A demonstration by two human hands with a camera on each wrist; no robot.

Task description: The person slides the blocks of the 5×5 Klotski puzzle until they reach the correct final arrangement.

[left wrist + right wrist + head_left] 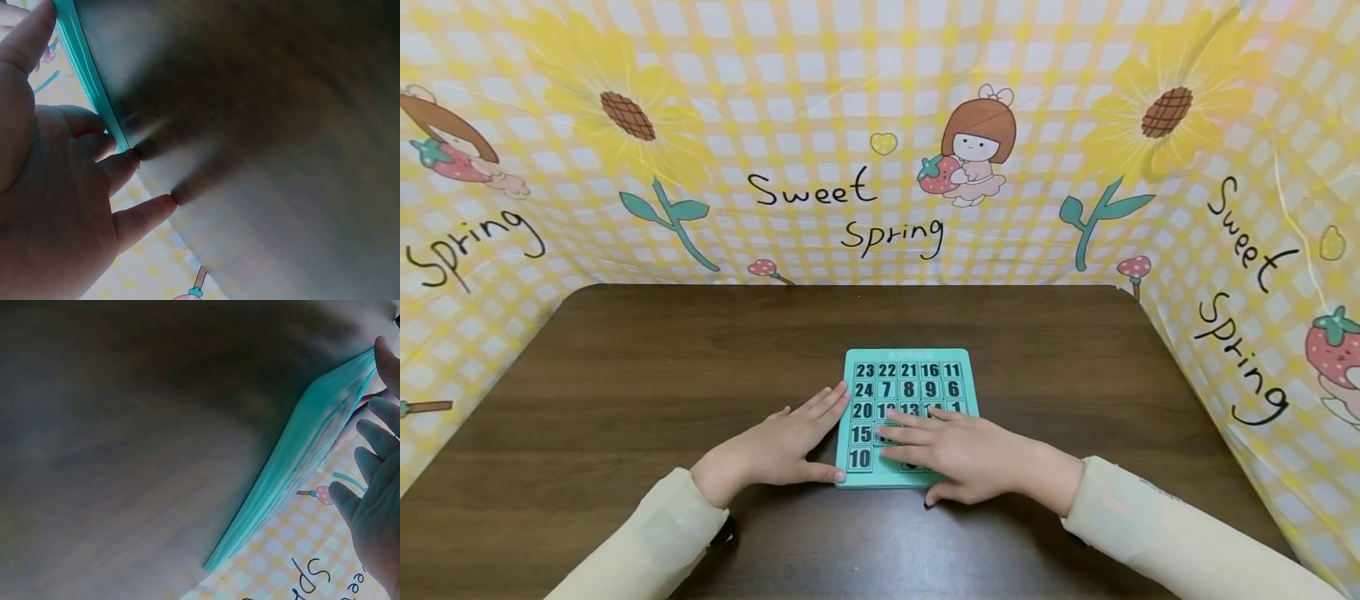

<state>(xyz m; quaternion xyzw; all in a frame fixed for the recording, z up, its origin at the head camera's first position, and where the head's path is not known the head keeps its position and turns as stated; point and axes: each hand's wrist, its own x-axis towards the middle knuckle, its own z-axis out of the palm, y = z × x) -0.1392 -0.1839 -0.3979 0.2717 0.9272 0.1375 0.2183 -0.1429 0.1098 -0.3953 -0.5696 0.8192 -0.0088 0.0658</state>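
Note:
A turquoise number sliding puzzle lies flat on the table, its tiles printed with black numbers. My left hand touches its left side, fingers stretched along the edge and thumb at the near-left corner. In the left wrist view, the fingertips of the left hand meet the puzzle's side. Over the lower right part of the puzzle spreads my right hand, its fingers extended across the tiles and hiding several. A gap shows right of the 10 tile. The right wrist view shows the right hand with fingers apart.
The brown wooden table extends around the puzzle on every side. Behind it and at both sides hangs a yellow checked cloth printed with sunflowers, strawberries and lettering. A small black object shows at the left cuff.

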